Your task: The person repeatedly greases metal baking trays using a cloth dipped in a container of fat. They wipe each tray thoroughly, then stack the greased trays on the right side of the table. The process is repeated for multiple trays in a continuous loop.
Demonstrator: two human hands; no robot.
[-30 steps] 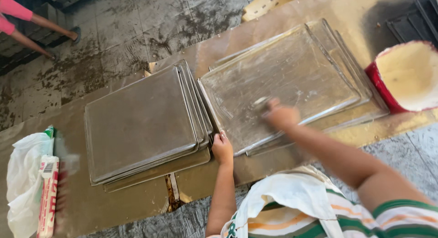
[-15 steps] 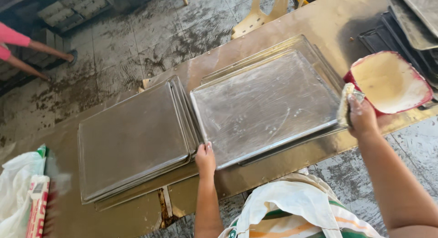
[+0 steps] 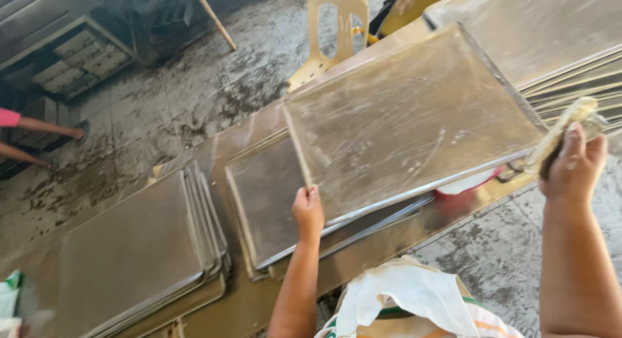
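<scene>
Tray stacks [image 3: 136,260] crowd the worktop [image 3: 253,299] from left edge to right; the raised tray [image 3: 408,117] blocks its middle, leaving only the near edge strip.

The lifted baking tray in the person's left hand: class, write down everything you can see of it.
The lifted baking tray is a flat rectangular sheet of grey metal with a low raised rim, its surface dull and streaked with a thin greasy film. It is tilted, raised off the stack of trays on the metal table and partly overhanging it. The left hand grips its near corner edge. The right hand, holding a smeared cloth, is beside its right corner; contact there cannot be told.
</scene>
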